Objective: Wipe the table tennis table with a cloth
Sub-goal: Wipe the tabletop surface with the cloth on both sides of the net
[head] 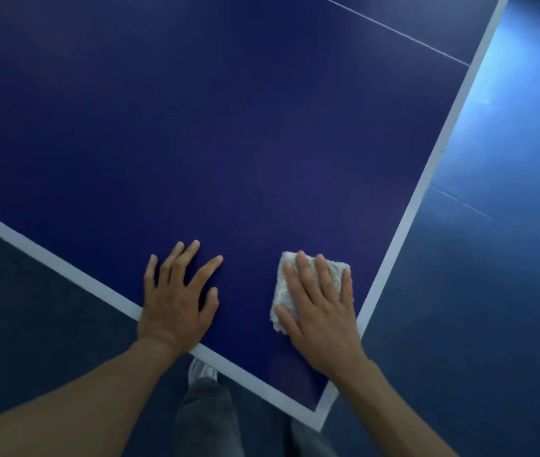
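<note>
The dark blue table tennis surface (229,127) with white border lines filled most of the view, its near corner lying just behind the right grip's wrist. Beyond the side edge, to the right of that grip, spread a glossy blue floor (492,258). The left grip (176,298) lay flat, fingers spread and holding nothing, by the near edge line, probably bracing the person's lean. The right grip (321,311), fingers straight, pressed down on a folded white fluffy cloth (283,293), which sat under its palm near the side line. The folding likely made a firm pad.
</note>
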